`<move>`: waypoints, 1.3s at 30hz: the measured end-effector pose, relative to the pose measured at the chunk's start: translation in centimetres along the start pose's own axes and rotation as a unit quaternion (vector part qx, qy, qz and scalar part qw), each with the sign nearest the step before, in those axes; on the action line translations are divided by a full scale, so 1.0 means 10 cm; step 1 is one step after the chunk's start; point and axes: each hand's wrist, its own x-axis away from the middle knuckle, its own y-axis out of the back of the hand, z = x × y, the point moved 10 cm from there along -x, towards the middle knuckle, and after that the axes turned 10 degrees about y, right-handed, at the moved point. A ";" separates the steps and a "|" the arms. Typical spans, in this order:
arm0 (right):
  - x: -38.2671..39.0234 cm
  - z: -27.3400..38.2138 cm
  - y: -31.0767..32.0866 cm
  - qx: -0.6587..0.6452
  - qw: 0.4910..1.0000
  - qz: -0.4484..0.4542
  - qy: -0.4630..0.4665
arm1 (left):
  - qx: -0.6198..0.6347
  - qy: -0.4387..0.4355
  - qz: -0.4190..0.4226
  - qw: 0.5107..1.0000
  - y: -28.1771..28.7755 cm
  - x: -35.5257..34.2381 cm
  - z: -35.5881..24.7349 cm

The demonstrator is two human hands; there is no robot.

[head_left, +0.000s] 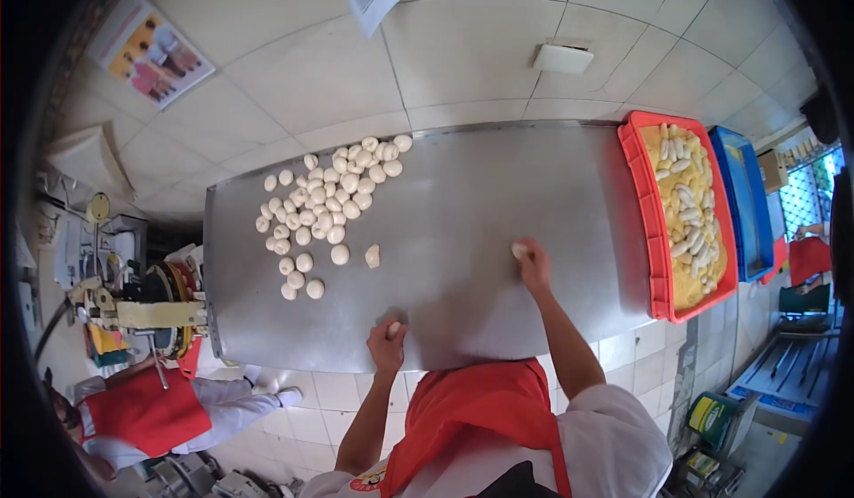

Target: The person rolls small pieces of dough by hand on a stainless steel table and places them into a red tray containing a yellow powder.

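On the steel table (463,196), my left hand (386,345) is near the front edge, its fingers closed round a small pale dough piece (394,329). Farther forward and to the right, my right hand (535,267) has curled fingers on another dough piece (519,250), mostly hidden by them. A large cluster of round dough balls (340,254) lies on the table's left half, with one flattened, irregular scrap (373,256) to the right of them.
At the table's right end is a red crate (657,276) with elongated dough pieces on yellow crumbs, beside a blue crate (756,261). A machine (156,314) stands at the left. A person in a red apron (147,409) is at lower left; another (808,256) at far right.
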 end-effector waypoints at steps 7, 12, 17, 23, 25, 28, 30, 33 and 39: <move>1.98 0.30 0.41 0.270 0.953 0.045 0.126 | -0.191 -0.258 0.061 0.945 -0.47 0.88 -0.01; 1.59 0.57 0.11 0.433 0.892 0.095 0.092 | -0.258 -0.212 0.118 0.935 -0.77 0.45 -0.25; 0.54 0.52 -0.11 0.518 0.837 0.175 0.012 | -0.329 -0.188 0.110 0.919 -1.02 -0.17 -0.81; -0.97 0.66 -0.22 0.513 0.847 0.137 0.006 | -0.352 -0.176 0.102 0.914 -1.47 -0.96 -1.66; -1.45 0.69 -0.29 0.508 0.851 0.133 0.025 | -0.320 -0.168 0.065 0.930 -1.56 -1.32 -1.90; -1.55 0.77 -0.54 0.489 0.859 0.129 0.078 | -0.294 -0.161 0.004 0.942 -1.45 -1.54 -1.84; -1.44 0.70 -0.42 0.500 0.852 0.122 0.099 | -0.279 -0.170 0.000 0.945 -1.48 -1.40 -1.89; -0.93 0.59 -0.35 0.437 0.886 0.109 0.107 | -0.239 -0.158 0.044 0.957 -1.42 -0.98 -1.54; 0.72 0.64 0.06 0.411 0.900 0.143 0.019 | -0.234 -0.275 0.086 0.929 -0.99 -0.08 -1.06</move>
